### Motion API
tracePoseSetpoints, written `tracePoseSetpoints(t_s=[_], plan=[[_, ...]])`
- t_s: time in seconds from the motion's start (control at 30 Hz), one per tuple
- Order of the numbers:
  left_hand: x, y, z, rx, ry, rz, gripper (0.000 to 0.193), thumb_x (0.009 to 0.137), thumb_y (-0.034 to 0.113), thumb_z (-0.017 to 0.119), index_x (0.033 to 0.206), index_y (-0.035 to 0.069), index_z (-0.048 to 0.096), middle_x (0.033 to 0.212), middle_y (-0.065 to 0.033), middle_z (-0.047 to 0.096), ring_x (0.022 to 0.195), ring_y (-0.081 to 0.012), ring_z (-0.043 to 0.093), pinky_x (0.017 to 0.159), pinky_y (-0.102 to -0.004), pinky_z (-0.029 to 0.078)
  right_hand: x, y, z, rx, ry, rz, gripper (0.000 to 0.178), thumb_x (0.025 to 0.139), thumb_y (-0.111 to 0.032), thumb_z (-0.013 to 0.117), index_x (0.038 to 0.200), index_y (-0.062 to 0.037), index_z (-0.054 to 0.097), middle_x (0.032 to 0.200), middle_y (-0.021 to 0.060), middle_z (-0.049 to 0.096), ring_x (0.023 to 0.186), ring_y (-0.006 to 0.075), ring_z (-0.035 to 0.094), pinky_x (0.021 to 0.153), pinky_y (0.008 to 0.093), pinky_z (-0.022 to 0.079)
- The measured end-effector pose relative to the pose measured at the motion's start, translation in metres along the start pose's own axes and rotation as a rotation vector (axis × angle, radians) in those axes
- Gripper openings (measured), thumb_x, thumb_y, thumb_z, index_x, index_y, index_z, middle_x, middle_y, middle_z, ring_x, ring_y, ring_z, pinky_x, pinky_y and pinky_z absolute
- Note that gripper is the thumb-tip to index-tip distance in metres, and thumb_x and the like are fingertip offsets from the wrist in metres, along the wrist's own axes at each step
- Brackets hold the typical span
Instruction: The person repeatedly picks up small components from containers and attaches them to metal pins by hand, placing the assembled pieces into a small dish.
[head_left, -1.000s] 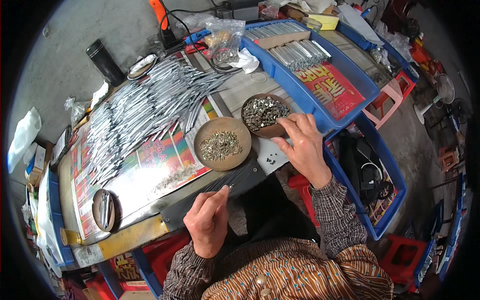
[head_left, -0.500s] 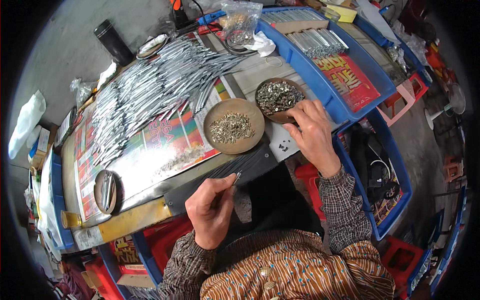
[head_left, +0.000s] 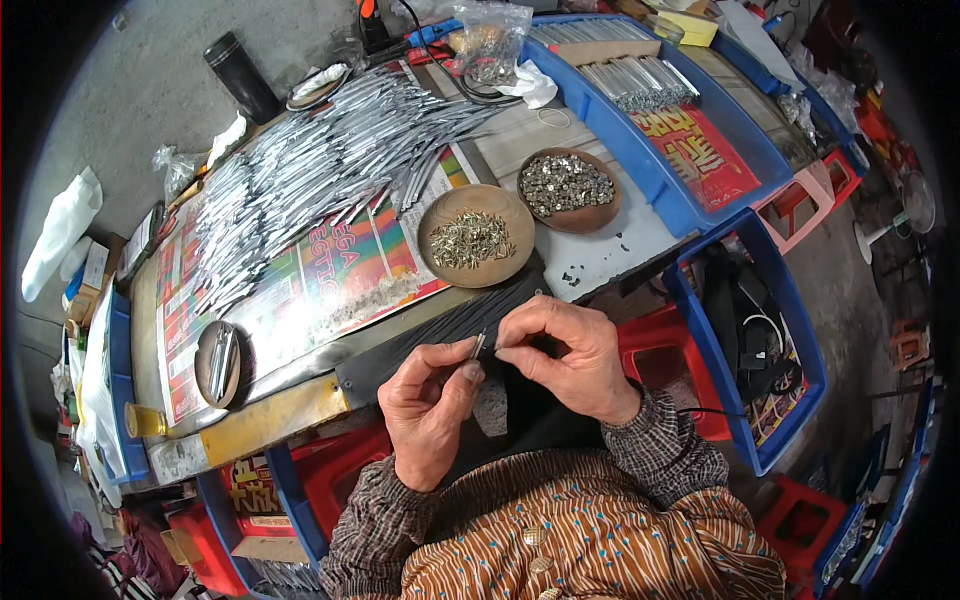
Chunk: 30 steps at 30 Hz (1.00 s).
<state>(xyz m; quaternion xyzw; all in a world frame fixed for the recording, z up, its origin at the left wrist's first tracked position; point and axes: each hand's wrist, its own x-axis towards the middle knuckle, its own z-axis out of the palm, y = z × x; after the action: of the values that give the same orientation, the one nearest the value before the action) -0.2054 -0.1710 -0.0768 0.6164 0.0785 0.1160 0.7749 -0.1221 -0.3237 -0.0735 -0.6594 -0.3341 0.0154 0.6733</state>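
My left hand (head_left: pixel 432 410) pinches a small shiny metal piece (head_left: pixel 479 346) between thumb and fingertips, just off the table's near edge. Close beside it, my right hand (head_left: pixel 575 360) is closed in a pinch, fingertips almost at the metal piece; whatever it holds is too small to make out. Beyond the hands stands a wooden bowl (head_left: pixel 492 200) of small brass-coloured pins. A second wooden bowl (head_left: pixel 585 220), to its right, contains many small, dark, shiny metal bits. A few black bits (head_left: pixel 571 276) lie on the table near it.
A big heap of thin silvery strips (head_left: pixel 320 165) covers the far left of the table. At the near left sits an oval dish (head_left: pixel 231 390) with metal rods. Blue trays (head_left: pixel 735 205) stand at the right, and a blue crate (head_left: pixel 765 455) with black items is lower down.
My right hand has left the bowl of dark metal bits and come down and left to my left hand. My left hand keeps its pinch on the metal piece.
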Motion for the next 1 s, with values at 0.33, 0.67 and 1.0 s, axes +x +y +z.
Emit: tracePoseSetpoints(t_s=[0.33,0.67,1.0], plan=[[-0.008,0.000,0.001,-0.059,-0.030,0.027,0.016,0.089,-0.003,0.060,0.104,-0.002,0.061,0.077,-0.0030,0.061,0.056,-0.0038,0.046,0.046,-0.0187,0.033,-0.006,0.000,0.011,-0.013,-0.018,-0.080,0.015,0.076,0.005,0.071,0.088,0.0001,0.063,0.084,0.0075,0.065,0.077,0.0155,0.063,0.069,0.0271,0.051],[-0.012,0.003,0.002,-0.146,-0.038,-0.039,0.018,0.089,-0.003,0.062,0.107,-0.004,0.062,0.078,-0.0009,0.061,0.059,-0.0014,0.046,0.049,-0.0172,0.035,-0.015,0.004,0.016,0.114,-0.014,0.031,0.016,0.081,0.003,0.070,0.093,-0.0011,0.061,0.085,0.0028,0.062,0.078,0.0075,0.060,0.068,0.0216,0.050],[-0.011,0.005,-0.001,-0.072,-0.053,-0.031,0.015,0.088,-0.003,0.061,0.103,-0.002,0.063,0.080,-0.0039,0.062,0.058,-0.0044,0.049,0.048,-0.0184,0.037,-0.010,0.003,0.006,-0.053,0.007,0.000,0.025,0.077,-0.003,0.075,0.094,-0.0007,0.057,0.086,0.0046,0.061,0.075,0.0112,0.062,0.067,0.0248,0.052]])
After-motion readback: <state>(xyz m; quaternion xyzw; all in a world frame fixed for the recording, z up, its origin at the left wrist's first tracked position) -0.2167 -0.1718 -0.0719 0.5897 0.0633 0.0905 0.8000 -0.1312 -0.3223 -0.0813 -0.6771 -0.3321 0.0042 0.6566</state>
